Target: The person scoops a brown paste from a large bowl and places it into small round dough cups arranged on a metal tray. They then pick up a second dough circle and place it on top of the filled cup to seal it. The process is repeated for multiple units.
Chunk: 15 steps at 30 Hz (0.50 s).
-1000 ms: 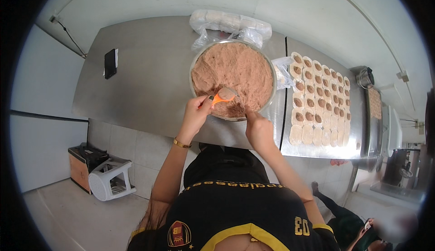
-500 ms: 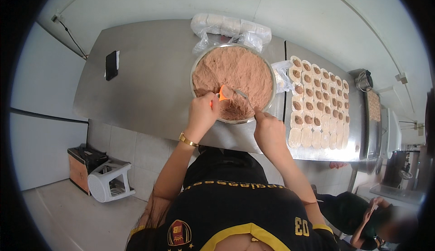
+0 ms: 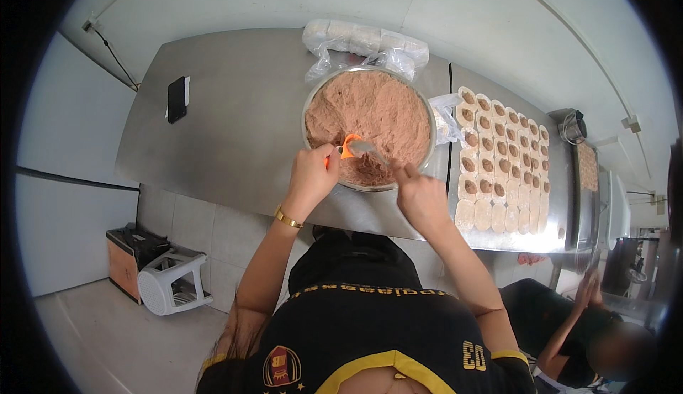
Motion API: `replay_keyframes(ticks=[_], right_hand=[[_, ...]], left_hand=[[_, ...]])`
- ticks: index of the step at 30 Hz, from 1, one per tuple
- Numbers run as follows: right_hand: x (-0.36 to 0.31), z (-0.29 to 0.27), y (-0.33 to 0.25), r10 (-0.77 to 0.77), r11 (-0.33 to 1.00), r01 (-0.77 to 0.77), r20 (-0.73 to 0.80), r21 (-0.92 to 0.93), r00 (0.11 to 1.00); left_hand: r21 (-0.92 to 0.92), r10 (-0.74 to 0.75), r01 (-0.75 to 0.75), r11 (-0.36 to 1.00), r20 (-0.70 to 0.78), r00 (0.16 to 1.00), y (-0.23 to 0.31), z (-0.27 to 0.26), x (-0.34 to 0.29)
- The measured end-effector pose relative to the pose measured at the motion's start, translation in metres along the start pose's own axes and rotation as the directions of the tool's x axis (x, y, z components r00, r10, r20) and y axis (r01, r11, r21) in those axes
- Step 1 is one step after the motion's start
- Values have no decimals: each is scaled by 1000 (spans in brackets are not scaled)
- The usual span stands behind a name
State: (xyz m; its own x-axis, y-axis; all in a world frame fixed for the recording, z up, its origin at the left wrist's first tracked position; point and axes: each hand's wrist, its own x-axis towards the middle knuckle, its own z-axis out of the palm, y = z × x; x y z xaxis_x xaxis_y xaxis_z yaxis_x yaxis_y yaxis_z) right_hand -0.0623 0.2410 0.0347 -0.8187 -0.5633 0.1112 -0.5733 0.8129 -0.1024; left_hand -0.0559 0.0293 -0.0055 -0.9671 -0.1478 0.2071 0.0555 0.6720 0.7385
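The left hand [image 3: 313,173] is holding an orange scoop [image 3: 348,145] over the bowl [image 3: 432,134]; the right hand [image 3: 422,198] is gripping a spoon [image 3: 377,155].

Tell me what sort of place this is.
Likely a commercial food-prep kitchen: stainless-steel tables, a large metal bowl full of pinkish-brown filling, and rows of dough ovals, most topped with it.

A black short-sleeved shirt [image 3: 384,326] is worn, edged at the neckline with a broad yellow band [image 3: 393,357]; the sleeve ends are trimmed in yellow. A red-and-yellow crest [image 3: 282,367] with small stars is carried on the left chest, yellow numerals [image 3: 474,355] on the right. Yellow lettering [image 3: 370,291] is set across the front. Black trousers [image 3: 352,262] and a gold-coloured wristband [image 3: 287,217], left wrist, are worn.
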Motion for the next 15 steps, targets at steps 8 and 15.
replay_keyframes(ticks=[8,15], right_hand=[[11,-20,12,-125,984,122,-16,-130,992],[18,-16,25,38,991,-47,73,124,997]], left_hand=[[14,103,-103,995,-4,995,6,-4,-1],[335,311,-306,891,39,950,24,-1,-3]])
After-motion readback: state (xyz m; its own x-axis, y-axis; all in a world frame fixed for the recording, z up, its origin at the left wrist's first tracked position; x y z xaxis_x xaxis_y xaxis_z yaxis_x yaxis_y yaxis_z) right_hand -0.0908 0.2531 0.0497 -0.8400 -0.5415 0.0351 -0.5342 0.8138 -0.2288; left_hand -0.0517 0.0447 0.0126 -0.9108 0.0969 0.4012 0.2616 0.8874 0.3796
